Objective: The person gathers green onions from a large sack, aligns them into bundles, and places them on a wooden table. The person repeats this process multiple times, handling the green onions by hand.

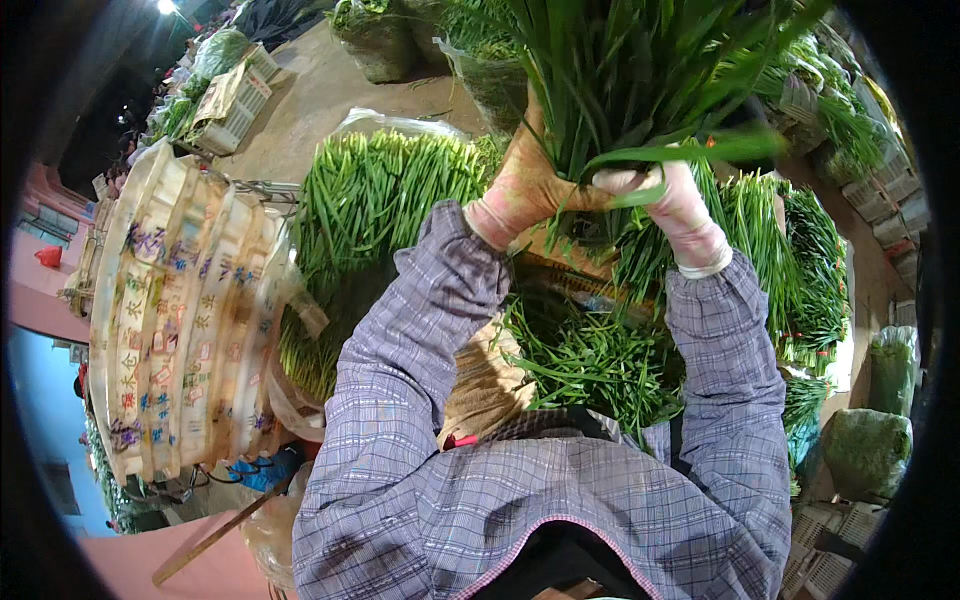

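Observation:
My left hand (521,184), in a stained glove, grips the lower part of a large bunch of long-leaved greens (622,82), which look like Chinese chives. The bunch fans out upward, away from me. My right hand (686,214), in a pale glove, is at the bunch's right side with one long leaf (641,197) pinched at its fingers. The leaf's far end is blurred. Below my hands lies a loose heap of cut leaves (600,367). Upright, tightly packed chives (390,187) stand to the left, and more chive bundles (757,232) stand to the right.
Stacked plastic crates (202,322) bearing writing rise close on my left. A wooden pole (217,536) leans below them. Bags of greens (382,45) stand on the floor ahead. At the far right are a bagged bundle (866,454) and white crates (832,540).

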{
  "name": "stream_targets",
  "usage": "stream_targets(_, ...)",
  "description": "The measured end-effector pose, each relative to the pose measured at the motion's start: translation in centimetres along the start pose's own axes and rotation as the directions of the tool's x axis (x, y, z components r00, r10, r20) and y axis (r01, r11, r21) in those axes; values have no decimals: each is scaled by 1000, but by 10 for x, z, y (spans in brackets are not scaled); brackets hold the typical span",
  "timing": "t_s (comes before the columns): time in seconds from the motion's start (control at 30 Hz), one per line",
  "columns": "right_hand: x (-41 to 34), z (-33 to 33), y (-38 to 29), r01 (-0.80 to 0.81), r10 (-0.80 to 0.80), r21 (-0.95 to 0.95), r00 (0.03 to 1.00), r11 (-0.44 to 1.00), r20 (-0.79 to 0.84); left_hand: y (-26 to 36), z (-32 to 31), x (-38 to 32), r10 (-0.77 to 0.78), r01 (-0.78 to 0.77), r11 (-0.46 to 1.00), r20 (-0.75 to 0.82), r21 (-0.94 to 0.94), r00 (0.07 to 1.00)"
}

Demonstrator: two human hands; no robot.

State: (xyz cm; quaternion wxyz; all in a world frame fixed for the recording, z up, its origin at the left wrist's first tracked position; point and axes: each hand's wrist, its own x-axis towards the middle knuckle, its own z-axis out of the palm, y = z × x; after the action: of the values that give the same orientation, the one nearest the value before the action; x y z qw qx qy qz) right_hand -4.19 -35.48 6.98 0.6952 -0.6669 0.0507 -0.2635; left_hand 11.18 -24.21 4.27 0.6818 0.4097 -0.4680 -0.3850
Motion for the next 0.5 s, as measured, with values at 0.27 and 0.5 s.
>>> stream_targets(0.27, 50, -42, 40, 32, -30, -58, 999, 998, 43, -70, -26, 69, 161, -181, 967, 119, 180, 980)
stream_targets(0.5, 56, -54, 24, 251, -203, -456, 967, 854, 152, -77, 22, 98, -61, 37, 797, -20, -602, 998)
